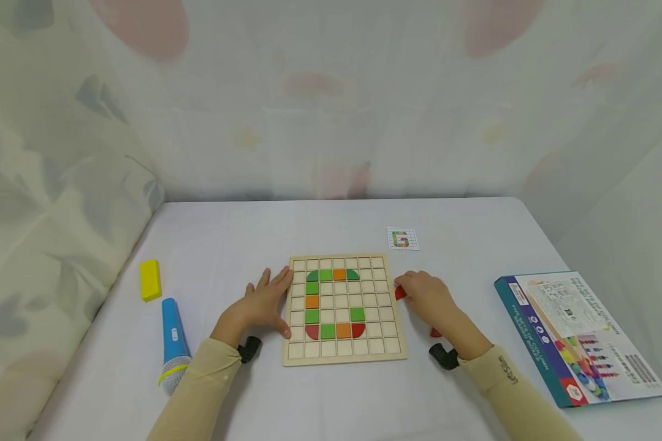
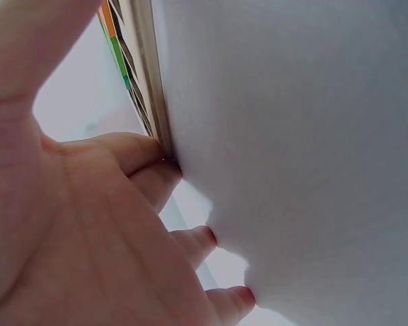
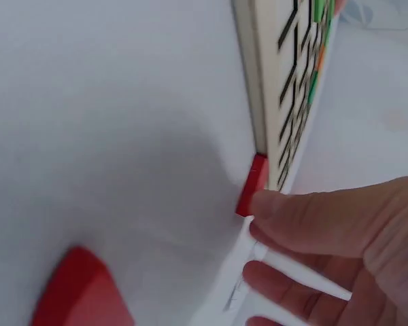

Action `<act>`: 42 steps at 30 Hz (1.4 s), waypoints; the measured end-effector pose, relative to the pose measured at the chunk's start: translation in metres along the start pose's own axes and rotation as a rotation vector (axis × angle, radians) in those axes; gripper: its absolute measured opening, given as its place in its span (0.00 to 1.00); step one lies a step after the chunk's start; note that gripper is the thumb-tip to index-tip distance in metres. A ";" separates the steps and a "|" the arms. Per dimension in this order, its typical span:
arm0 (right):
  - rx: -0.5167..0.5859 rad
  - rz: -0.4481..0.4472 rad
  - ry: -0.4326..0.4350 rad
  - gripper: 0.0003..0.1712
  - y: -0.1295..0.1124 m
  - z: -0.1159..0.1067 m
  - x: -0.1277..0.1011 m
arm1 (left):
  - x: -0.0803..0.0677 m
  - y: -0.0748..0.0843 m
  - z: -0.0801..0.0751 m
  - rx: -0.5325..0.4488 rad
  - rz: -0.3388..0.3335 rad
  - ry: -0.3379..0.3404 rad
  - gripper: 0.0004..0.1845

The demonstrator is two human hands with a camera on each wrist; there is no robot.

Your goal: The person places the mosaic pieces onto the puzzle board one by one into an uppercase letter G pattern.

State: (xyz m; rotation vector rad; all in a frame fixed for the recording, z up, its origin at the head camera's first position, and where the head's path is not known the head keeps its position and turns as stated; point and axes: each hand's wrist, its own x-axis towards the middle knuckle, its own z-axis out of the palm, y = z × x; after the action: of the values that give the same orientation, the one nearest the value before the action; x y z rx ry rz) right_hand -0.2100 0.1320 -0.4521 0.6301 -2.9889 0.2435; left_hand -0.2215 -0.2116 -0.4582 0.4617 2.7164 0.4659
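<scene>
- I see my left hand lying flat on the white table, fingers spread wide and straight, the fingertips pressed against the left edge of the wooden grid board. It holds nothing.
- From the left wrist view, the fingers meet the board's pale rim right where it sits on the table.
- My right hand is just off the board's right edge, fingers bent over a small red piece that lies on the table touching that edge.
- In the right wrist view, my thumb rests against the red piece, which stands on its side against the board's rim. I cannot tell whether the other fingers have closed on it.
- A second red piece lies on the table beside my right wrist; it shows large and blurred in the right wrist view.
- The board sits in the middle of the table, with green, orange and red tiles set into its squares.
- A small pattern card lies behind the board's far right corner, well apart from my hands.
- A yellow block and a blue toy microphone lie to the left.
- The game box lies flat at the right side of the table.
</scene>
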 end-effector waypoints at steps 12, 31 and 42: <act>-0.005 0.101 -0.019 0.12 -0.001 0.000 -0.001 | 0.000 0.001 -0.001 -0.004 -0.005 -0.003 0.72; 0.018 0.066 -0.041 0.11 0.003 -0.003 -0.005 | 0.001 0.002 -0.002 -0.026 -0.028 -0.025 0.72; 0.065 0.018 -0.026 0.13 -0.042 -0.004 0.019 | 0.001 0.001 0.000 -0.023 -0.025 -0.019 0.72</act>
State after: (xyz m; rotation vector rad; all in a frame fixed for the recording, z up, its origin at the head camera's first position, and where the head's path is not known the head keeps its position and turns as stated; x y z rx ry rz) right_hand -0.2106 0.0872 -0.4406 0.6173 -3.0235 0.3371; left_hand -0.2223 -0.2101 -0.4576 0.4229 2.6922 0.4827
